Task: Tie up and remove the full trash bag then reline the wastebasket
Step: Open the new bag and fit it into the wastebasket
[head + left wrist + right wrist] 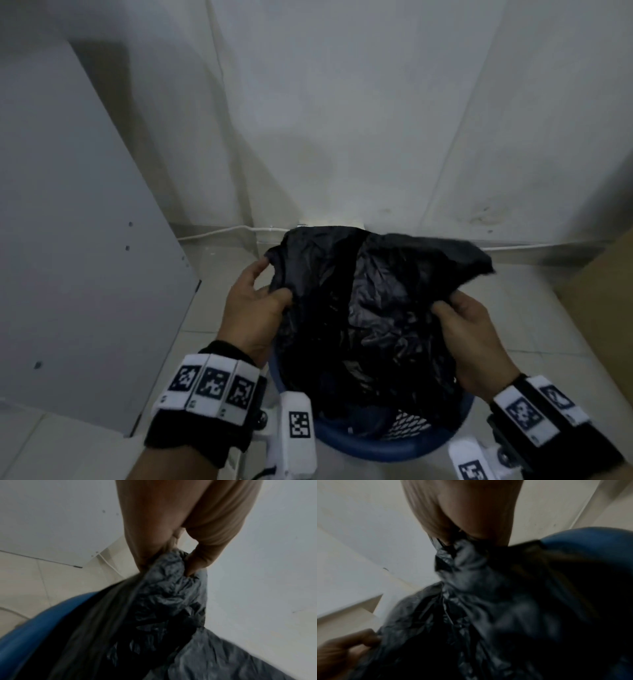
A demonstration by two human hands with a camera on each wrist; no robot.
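A crumpled black trash bag [370,308] hangs above a round blue mesh wastebasket [394,442] on the floor, its lower part reaching into the basket. My left hand [260,301] pinches the bag's left edge between thumb and fingers. My right hand [462,322] grips the bag's right edge. In the left wrist view the fingers [202,561] bunch grey-black plastic [168,588] beside the blue rim [34,622]. The right wrist view shows the bag [471,574] gathered under my right hand, the blue rim [590,540] at right and my left hand [342,649] at the lower left.
A white wall [342,120] stands right behind the basket, with a white cable [219,233] along its base. A grey cabinet panel [68,240] is close on the left. A brown board [603,284] edges in at the right. Pale floor tiles [191,308] surround the basket.
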